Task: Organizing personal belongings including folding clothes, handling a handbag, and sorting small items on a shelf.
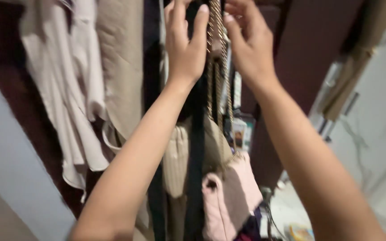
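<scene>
The biggest things are the hanging clothes [112,67], pale beige & cream, filling the left side of a dark closet; a pale wall [10,169] edges the far left, a light door or wall [376,116] the right. In the middle, bags hang in a bunch: a cream ribbed bag [177,163], then a pink quilted bag [228,196] lower down; a wide black strap [197,147] drops straight thru them; thin gold chain straps [217,76] run up to the top, where both hands are.

The left hand [184,44] has its fingers [200,20] curled round the black strap near the top, gripping it; the right hand [249,44] has its fingers bent in at the gold chains, touching them, but I can't tell if it really pinches one, the tips are partly hidden & blurry.

To do this well, I think: keep the black strap held aside w/ the left hand so the chains show; pick just one chain w/ the right, lift up, not out, so it slips free w/o snagging the rest.

Room is tight; clothes press in just beside the left arm, dark panel near the right; open space is mostly down & toward the person, so pull back that way; low right, small stuff on the floor [300,232].
</scene>
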